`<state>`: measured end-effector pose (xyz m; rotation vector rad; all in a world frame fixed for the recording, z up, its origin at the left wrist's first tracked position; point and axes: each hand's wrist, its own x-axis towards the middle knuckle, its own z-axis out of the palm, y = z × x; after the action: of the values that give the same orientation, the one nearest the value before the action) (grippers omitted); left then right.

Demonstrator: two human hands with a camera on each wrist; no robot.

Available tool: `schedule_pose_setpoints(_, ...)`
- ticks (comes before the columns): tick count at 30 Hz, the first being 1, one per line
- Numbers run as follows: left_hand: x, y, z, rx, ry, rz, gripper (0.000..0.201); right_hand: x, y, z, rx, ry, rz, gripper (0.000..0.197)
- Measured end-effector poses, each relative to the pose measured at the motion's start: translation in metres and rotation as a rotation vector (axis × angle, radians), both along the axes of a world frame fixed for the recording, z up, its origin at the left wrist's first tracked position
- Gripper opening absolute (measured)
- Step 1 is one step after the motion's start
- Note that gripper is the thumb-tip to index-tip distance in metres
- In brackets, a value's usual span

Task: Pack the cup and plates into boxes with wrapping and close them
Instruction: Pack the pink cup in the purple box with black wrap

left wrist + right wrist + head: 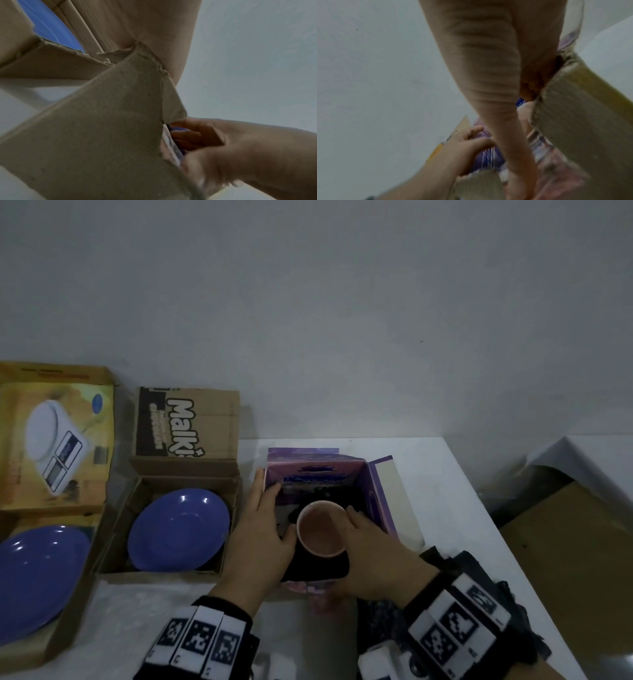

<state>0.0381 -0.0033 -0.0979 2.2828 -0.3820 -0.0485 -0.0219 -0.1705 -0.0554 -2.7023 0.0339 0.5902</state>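
Observation:
A pink cup sits upright in black wrapping inside the open purple box. My left hand grips the box's left wall, fingers along the wall and thumb inside near the cup. In the right wrist view the left hand curls over the purple box. My right hand reaches in from the right, its fingers curled against the cup's side. A blue plate lies in the brown Malkist box. A second blue plate lies in the scale box.
The white table ends on the right, where brown cardboard lies lower down. Clear wrapping lies on the table in front of the plate boxes. A grey wall stands behind. A cardboard flap fills the left wrist view.

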Motion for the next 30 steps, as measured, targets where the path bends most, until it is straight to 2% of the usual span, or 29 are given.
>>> schedule_pose_setpoints(3, 0.001, 0.000, 0.000, 0.008, -0.011, -0.004, 0.067, -0.012, 0.011, -0.009, -0.200, -0.100, 0.019, 0.110)
schedule_pose_setpoints(6, 0.001, 0.000, 0.000, 0.021, -0.046, -0.016, 0.065, -0.019, 0.019, -0.019, -0.339, -0.194, 0.040, 0.093)
schedule_pose_setpoints(9, -0.001, 0.001, 0.000, 0.043, -0.055, -0.025, 0.065, -0.025, 0.017, -0.014, -0.280, -0.208, 0.104, 0.091)
schedule_pose_setpoints(11, -0.001, 0.002, 0.000, 0.057, -0.078, -0.049, 0.065, -0.030, 0.008, 0.000, -0.082, -0.263, 0.130, 0.091)
schedule_pose_setpoints(13, 0.000, 0.001, 0.001, 0.071, -0.088, -0.068, 0.066, -0.040, -0.006, 0.015, 0.036, -0.465, 0.054, 0.069)
schedule_pose_setpoints(15, -0.001, 0.000, 0.003, 0.098, -0.071, -0.060, 0.066, -0.057, -0.025, 0.018, -0.014, -0.725, -0.132, 0.037)
schedule_pose_setpoints(16, -0.002, -0.001, 0.004, 0.108, -0.061, -0.054, 0.065, -0.066, -0.034, 0.016, -0.046, -0.777, -0.258, 0.031)
schedule_pose_setpoints(17, -0.002, -0.002, 0.006, 0.114, -0.053, -0.049, 0.065, -0.076, -0.043, 0.011, -0.089, -0.749, -0.372, 0.029)
schedule_pose_setpoints(19, -0.003, -0.002, 0.008, 0.119, -0.043, -0.045, 0.064, -0.097, -0.054, -0.008, -0.155, -0.456, -0.543, 0.038)
schedule_pose_setpoints(21, -0.003, -0.003, 0.009, 0.128, -0.033, -0.042, 0.063, -0.118, -0.055, -0.025, -0.170, -0.050, -0.601, 0.075)
schedule_pose_setpoints(22, -0.003, -0.003, 0.010, 0.133, -0.027, -0.039, 0.063, -0.125, -0.052, -0.032, -0.180, 0.069, -0.588, 0.089)
schedule_pose_setpoints(23, -0.003, -0.004, 0.011, 0.136, -0.022, -0.035, 0.063, -0.130, -0.048, -0.038, -0.204, 0.105, -0.568, 0.092)
schedule_pose_setpoints(24, -0.004, -0.004, 0.012, 0.139, -0.017, -0.033, 0.062, -0.133, -0.045, -0.042, -0.230, 0.083, -0.552, 0.086)
schedule_pose_setpoints(28, -0.008, -0.005, 0.017, 0.146, -0.026, -0.036, 0.059, -0.136, -0.044, -0.046, -0.238, -0.130, -0.514, 0.031)
schedule_pose_setpoints(30, -0.008, -0.004, 0.016, 0.148, -0.038, -0.042, 0.058, -0.136, -0.046, -0.048, -0.219, -0.173, -0.496, 0.029)
